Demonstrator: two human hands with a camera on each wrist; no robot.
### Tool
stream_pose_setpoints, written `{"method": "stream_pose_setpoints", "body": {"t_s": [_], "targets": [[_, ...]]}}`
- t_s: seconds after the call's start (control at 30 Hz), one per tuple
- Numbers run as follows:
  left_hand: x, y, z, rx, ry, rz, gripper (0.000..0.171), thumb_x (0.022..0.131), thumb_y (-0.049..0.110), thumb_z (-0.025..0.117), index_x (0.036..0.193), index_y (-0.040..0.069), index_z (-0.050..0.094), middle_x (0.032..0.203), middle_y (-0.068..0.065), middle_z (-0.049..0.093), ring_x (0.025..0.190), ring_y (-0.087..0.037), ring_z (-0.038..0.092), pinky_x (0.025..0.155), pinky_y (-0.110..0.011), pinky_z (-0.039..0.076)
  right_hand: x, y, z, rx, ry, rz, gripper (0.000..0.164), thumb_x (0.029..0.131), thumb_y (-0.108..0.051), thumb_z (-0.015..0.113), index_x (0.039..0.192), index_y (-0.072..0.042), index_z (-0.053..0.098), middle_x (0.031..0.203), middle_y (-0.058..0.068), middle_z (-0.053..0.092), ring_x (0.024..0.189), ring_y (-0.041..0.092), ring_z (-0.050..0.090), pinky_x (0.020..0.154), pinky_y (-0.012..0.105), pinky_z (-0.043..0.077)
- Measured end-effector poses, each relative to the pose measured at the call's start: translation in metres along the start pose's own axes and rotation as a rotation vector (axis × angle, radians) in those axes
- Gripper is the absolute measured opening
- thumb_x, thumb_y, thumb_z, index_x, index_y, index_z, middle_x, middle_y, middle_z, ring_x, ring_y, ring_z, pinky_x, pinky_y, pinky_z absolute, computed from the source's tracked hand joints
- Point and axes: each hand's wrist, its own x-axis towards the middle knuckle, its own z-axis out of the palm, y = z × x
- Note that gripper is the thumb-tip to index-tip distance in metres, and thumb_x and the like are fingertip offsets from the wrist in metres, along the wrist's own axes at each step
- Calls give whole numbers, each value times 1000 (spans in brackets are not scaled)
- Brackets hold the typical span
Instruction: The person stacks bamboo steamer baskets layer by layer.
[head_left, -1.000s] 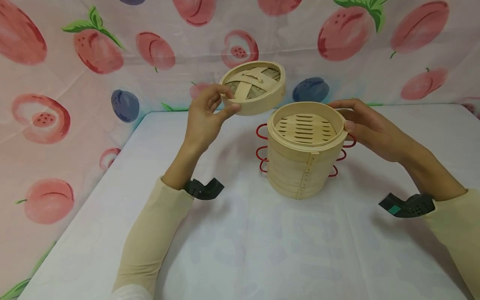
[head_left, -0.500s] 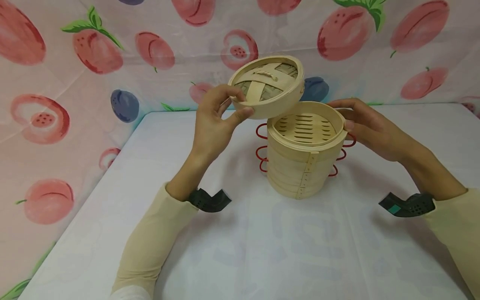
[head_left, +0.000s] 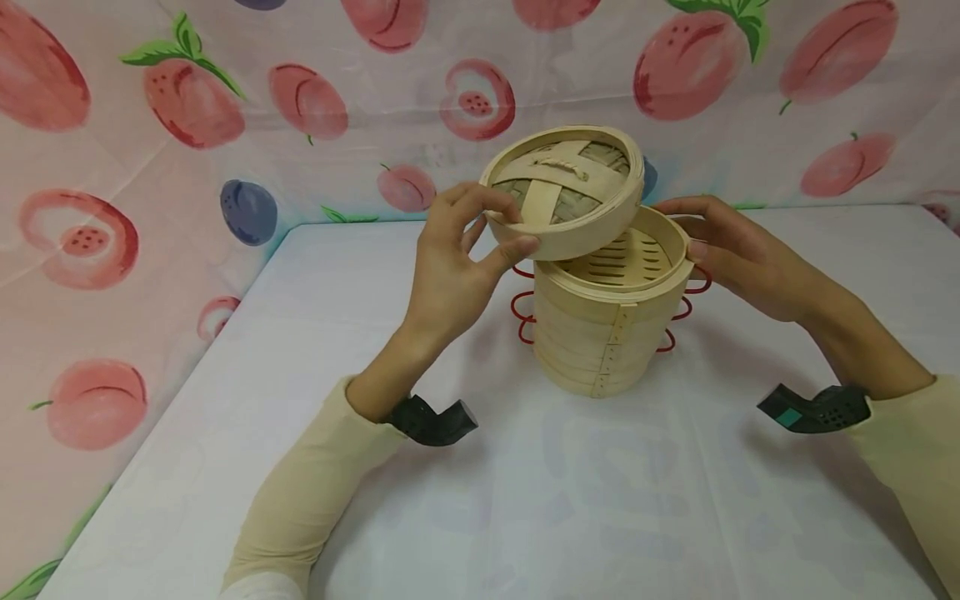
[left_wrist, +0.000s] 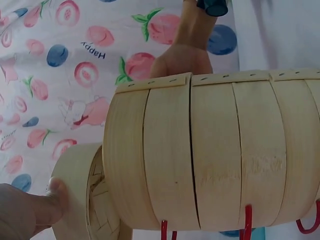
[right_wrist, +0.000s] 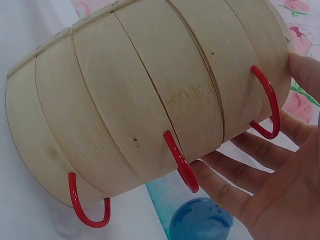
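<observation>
My left hand [head_left: 457, 262] pinches the near-left edge of a round bamboo steamer lid [head_left: 581, 187], thumb outside and fingers over the rim. The lid has a woven top with a small rope loop. It tilts above the left part of a stacked bamboo steamer [head_left: 577, 333], covering some of the slatted floor of the top tier. I cannot tell whether lid and rim touch. My right hand [head_left: 757, 262] grips the right side of the top tier, thumb [right_wrist: 305, 75] near the rim and fingers spread round behind. Red loop handles [right_wrist: 182, 165] stick out from the tiers.
The steamer stands upright on a white-covered table [head_left: 600, 492]. Behind and to the left hangs a fruit-printed cloth [head_left: 315, 50]. Each wrist wears a black camera mount [head_left: 435, 421].
My left hand has carried the lid rightward, from beside the steamer to over its left part, lowering it slightly in the last half second. The right hand and the steamer have stayed put.
</observation>
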Motion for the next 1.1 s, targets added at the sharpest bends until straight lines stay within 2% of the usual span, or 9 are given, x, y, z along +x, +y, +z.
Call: {"method": "stream_pose_setpoints", "body": {"t_s": [0.23, 0.43, 0.6, 0.7, 0.87, 1.03, 1.1], "targets": [[-5, 4, 10, 58, -39, -5, 23, 80, 11, 78, 95, 5, 61, 120, -9, 43, 123, -13, 35, 103, -38, 37, -1, -2, 0, -44, 14, 6, 48, 98, 5, 31, 145, -5, 29, 140, 14, 41, 118, 22, 50, 93, 22, 44], [-8, 7, 17, 41, -78, 29, 21, 81, 10, 77, 93, 3, 62, 121, -15, 39, 124, -17, 34, 102, -30, 37, -1, -4, 1, -109, 47, 11, 48, 99, 2, 35, 146, -7, 31, 141, 12, 40, 121, 20, 47, 91, 20, 45], [-9, 10, 19, 36, -85, 8, 20, 81, 12, 78, 92, 5, 62, 120, -14, 39, 122, -15, 34, 101, -28, 38, -2, -6, 2, -155, 82, 55, 47, 101, -5, 42, 146, -9, 32, 143, 12, 36, 127, 22, 40, 90, 19, 45], [-10, 12, 20, 78, -91, -4, 21, 80, 15, 79, 91, 8, 63, 116, -11, 43, 120, -12, 34, 97, -27, 41, -2, -6, 1, -137, 84, 62, 48, 101, -7, 45, 147, -10, 32, 145, 12, 32, 130, 23, 35, 91, 19, 44], [-10, 15, 22, 165, -102, -5, 22, 80, 21, 80, 90, 12, 63, 109, -4, 51, 118, -9, 35, 78, -31, 39, -2, -6, 1, -100, 85, 77, 50, 101, -12, 48, 147, -11, 31, 147, 11, 30, 129, 25, 32, 91, 19, 44], [-12, 17, 24, 167, -88, 4, 22, 79, 23, 80, 89, 13, 64, 110, -5, 52, 117, -9, 36, 75, -30, 38, -2, -8, 2, -85, 85, 110, 51, 102, -21, 47, 148, -12, 29, 148, 11, 28, 133, 24, 30, 94, 18, 42], [-12, 18, 24, 162, -80, 12, 22, 78, 23, 81, 89, 13, 65, 111, -6, 51, 117, -9, 36, 75, -33, 40, -2, -8, 2, -46, 79, 114, 54, 102, -28, 47, 149, -12, 27, 148, 13, 27, 134, 24, 30, 96, 18, 40]]}}
